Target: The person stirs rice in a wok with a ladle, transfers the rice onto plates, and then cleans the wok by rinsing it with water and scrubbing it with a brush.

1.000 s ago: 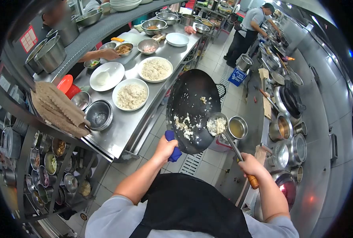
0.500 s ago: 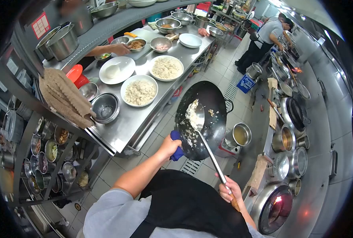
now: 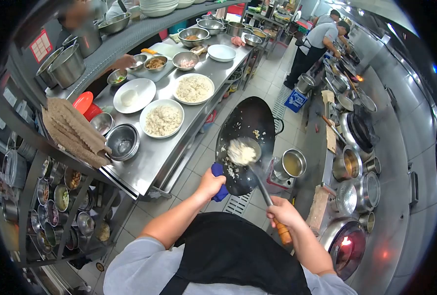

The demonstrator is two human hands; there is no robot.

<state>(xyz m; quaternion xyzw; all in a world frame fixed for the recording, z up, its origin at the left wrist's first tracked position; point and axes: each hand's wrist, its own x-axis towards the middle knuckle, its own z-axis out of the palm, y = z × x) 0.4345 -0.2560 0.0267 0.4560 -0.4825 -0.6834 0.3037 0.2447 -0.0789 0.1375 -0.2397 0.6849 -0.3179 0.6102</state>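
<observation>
My left hand [image 3: 211,184] is closed around a blue cloth [image 3: 219,192] at the near left rim of a black wok [image 3: 250,114], which is tipped up and held over the floor. My right hand [image 3: 283,211] grips a long ladle [image 3: 262,188] by the shaft just above its wooden end. Inside the wok, the ladle's bowl is blurred by motion and carries a mound of pale rice [image 3: 243,153]. Loose grains stick to the wok's wall. On the steel table [image 3: 152,160], two white plates of rice [image 3: 162,121] stand left of the wok.
A white plate with a pale mound [image 3: 135,96] and several steel bowls [image 3: 123,141] stand on the table. Right of the wok is a pot of yellowish liquid [image 3: 293,163]. A lit burner [image 3: 346,246] glows at lower right. Another person [image 3: 319,42] works at the far stoves.
My right hand has moved up and forward with the ladle, whose bowl now holds a mound of rice. Across the table, another person's hand has drawn back left from a bowl.
</observation>
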